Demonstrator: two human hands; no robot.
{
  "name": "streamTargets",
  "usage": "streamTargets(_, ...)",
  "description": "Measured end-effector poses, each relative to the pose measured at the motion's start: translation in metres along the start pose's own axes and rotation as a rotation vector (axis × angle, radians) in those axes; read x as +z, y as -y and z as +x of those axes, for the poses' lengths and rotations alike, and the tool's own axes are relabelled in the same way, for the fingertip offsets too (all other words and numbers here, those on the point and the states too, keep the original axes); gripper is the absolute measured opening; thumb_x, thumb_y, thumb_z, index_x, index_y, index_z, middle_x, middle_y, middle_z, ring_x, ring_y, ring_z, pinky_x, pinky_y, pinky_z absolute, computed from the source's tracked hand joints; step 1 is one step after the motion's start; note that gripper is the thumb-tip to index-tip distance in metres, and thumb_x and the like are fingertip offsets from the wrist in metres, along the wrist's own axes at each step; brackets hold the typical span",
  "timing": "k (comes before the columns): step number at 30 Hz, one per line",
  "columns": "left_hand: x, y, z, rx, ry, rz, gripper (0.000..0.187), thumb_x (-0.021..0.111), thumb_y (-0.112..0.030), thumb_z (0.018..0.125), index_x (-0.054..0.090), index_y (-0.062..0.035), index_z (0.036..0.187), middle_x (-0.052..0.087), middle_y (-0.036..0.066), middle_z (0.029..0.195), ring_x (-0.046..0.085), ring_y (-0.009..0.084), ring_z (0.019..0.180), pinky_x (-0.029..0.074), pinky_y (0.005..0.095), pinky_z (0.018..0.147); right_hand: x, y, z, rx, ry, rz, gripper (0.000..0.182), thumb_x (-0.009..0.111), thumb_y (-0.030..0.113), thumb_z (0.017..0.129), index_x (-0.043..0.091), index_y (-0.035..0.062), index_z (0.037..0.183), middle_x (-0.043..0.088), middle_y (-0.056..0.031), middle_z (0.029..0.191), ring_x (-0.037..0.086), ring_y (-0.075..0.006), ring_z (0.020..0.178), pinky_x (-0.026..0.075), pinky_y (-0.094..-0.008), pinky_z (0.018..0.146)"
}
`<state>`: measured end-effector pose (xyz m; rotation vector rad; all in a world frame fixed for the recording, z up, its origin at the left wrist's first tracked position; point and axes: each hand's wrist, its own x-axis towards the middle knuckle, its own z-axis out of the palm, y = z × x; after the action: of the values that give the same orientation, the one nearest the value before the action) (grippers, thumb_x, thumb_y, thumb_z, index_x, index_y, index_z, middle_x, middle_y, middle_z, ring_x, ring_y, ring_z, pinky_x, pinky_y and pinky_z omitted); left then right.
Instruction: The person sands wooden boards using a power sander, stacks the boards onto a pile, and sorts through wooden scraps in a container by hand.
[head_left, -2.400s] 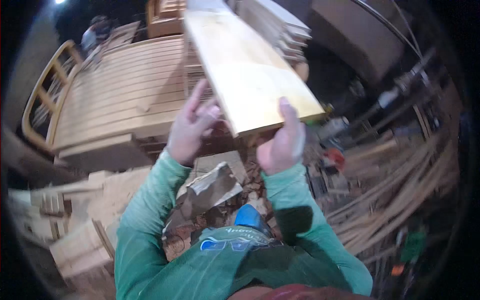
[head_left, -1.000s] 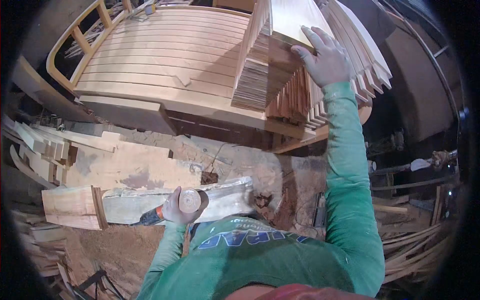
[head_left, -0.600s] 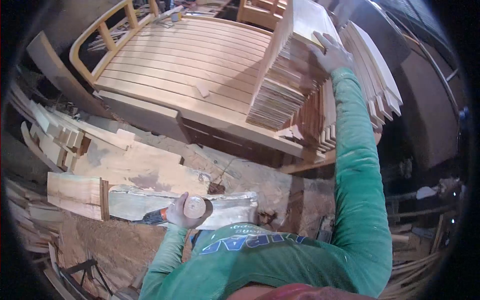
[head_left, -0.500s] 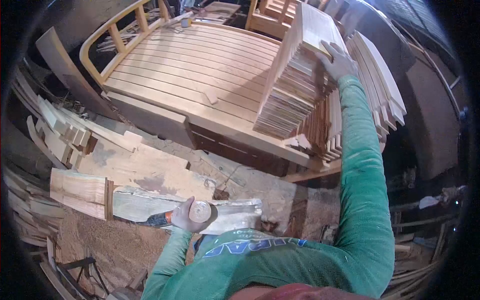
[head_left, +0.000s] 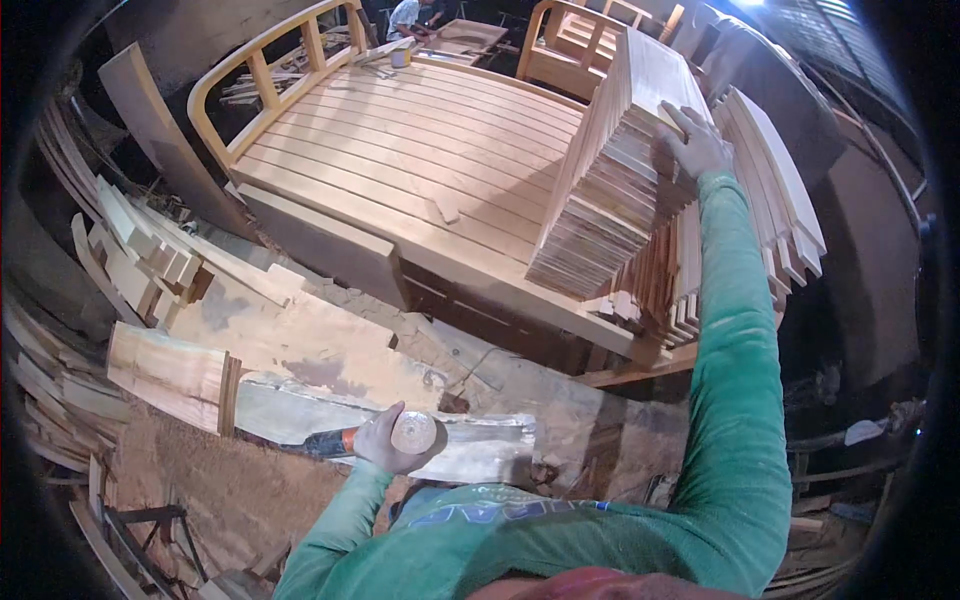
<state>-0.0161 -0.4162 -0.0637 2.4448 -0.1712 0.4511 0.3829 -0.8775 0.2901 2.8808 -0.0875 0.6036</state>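
My left hand [head_left: 393, 446] is closed round an angle grinder [head_left: 328, 443] with a dark body and an orange-red band. Its round pale disc [head_left: 414, 432] faces up. Below it lies a long grey-white board [head_left: 290, 405] on the work surface, with short wooden slats [head_left: 170, 372] at its left end. My right arm is stretched far forward. At the upper right corner of a tall stack of thin wooden boards [head_left: 600, 190], my right hand [head_left: 697, 148] rests with fingers spread over the top board; its thumb side is partly hidden.
The stack stands on a slatted wooden bed frame [head_left: 400, 140] with a curved railing [head_left: 262, 80]. More boards [head_left: 765, 165] lean right of the stack. Loose timber [head_left: 150, 255] lies at the left. A co-worker [head_left: 410, 18] is at the far back beside a wooden panel [head_left: 465, 38].
The view has tilted up slightly, so the scene sits lower and a co-worker shows at the back. My right hand stays at the stack's corner; my left still holds the angle grinder.
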Motion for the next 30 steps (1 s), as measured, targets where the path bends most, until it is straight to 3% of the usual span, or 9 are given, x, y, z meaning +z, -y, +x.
streamTargets(7,-0.006,-0.008,0.001,-0.081,0.072,0.015,0.098,0.092,-0.044,0.055,0.051,-0.0113,0.139,0.069,0.018,0.109,0.07,0.0384,0.092,0.055,0.0503,0.081,-0.028,0.023,-0.004,0.157,0.264,-0.061,0.067,0.043,0.067,0.096,0.026,0.0437,0.157,0.024,-0.0015,0.166,0.022,-0.0366,0.152,0.021,-0.0772,0.111)
streamTargets(10,-0.001,-0.003,-0.004,-0.135,0.115,0.008,0.1,0.091,-0.045,0.056,0.048,-0.0129,0.141,0.069,0.017,0.112,0.069,0.0384,0.096,0.054,0.0505,0.086,-0.015,0.049,-0.042,0.286,0.125,-0.135,0.072,0.046,0.06,0.098,0.024,0.0298,0.16,0.025,-0.0078,0.165,0.022,-0.0361,0.152,0.02,-0.0757,0.112)
streamTargets(11,-0.002,-0.003,-0.005,-0.155,0.133,0.009,0.101,0.091,-0.045,0.057,0.047,-0.0134,0.142,0.069,0.017,0.112,0.069,0.0384,0.098,0.054,0.0506,0.087,0.017,0.047,-0.064,0.199,-0.168,-0.079,0.066,0.051,0.049,0.098,0.038,0.017,0.154,0.031,-0.0145,0.161,0.03,-0.0373,0.148,0.023,-0.0711,0.114)
streamTargets(13,-0.01,-0.008,0.001,-0.193,0.188,0.001,0.098,0.089,-0.05,0.059,0.051,-0.0101,0.14,0.069,0.02,0.111,0.068,0.0396,0.101,0.053,0.0497,0.09,0.024,0.059,-0.126,0.096,-0.111,-0.246,0.051,0.056,0.038,0.095,0.052,0.0157,0.141,0.048,-0.0163,0.149,0.046,-0.037,0.138,0.036,-0.0609,0.11)
streamTargets(16,-0.01,-0.002,-0.003,-0.206,0.231,-0.041,0.096,0.086,-0.053,0.062,0.05,-0.0119,0.141,0.068,0.021,0.114,0.066,0.0398,0.106,0.051,0.0497,0.094,0.112,0.046,-0.267,-0.053,0.412,0.135,0.038,0.053,0.034,0.093,0.066,0.0046,0.114,0.063,-0.0264,0.119,0.059,-0.0446,0.116,0.048,-0.0529,0.101)
streamTargets(18,-0.006,0.006,-0.003,-0.18,0.231,-0.066,0.096,0.085,-0.053,0.063,0.049,-0.0136,0.143,0.067,0.02,0.116,0.065,0.0395,0.108,0.051,0.05,0.095,0.179,0.025,-0.423,-0.008,0.784,0.138,0.049,0.054,0.04,0.095,0.06,0.0051,0.129,0.066,-0.0261,0.121,0.063,-0.0382,0.116,0.049,-0.0482,0.099)
streamTargets(19,-0.007,0.008,-0.003,-0.179,0.234,-0.073,0.097,0.085,-0.053,0.063,0.048,-0.0145,0.144,0.067,0.021,0.116,0.065,0.0396,0.109,0.051,0.05,0.096,0.132,0.029,-0.495,0.088,0.934,0.408,0.052,0.049,0.042,0.098,0.06,0.0063,0.134,0.063,-0.0245,0.13,0.062,-0.037,0.119,0.048,-0.0481,0.103)
streamTargets(22,-0.014,0.008,-0.001,-0.176,0.288,-0.117,0.098,0.085,-0.053,0.064,0.047,-0.0119,0.144,0.067,0.022,0.117,0.064,0.0416,0.109,0.05,0.0512,0.096,0.129,0.032,-0.717,0.432,1.274,0.273,0.048,0.051,0.041,0.098,0.066,0.0073,0.129,0.064,-0.0224,0.129,0.062,-0.0377,0.117,0.048,-0.048,0.101)
streamTargets(30,-0.019,0.013,0.009,-0.148,0.453,-0.156,0.105,0.086,-0.033,0.068,0.027,-0.0096,0.152,0.062,0.026,0.125,0.064,0.0439,0.112,0.052,0.0498,0.094,0.098,0.12,-0.909,1.223,0.962,0.891,0.042,0.057,0.036,0.096,0.068,0.0064,0.124,0.067,-0.0202,0.117,0.064,-0.0328,0.107,0.05,-0.0447,0.093)
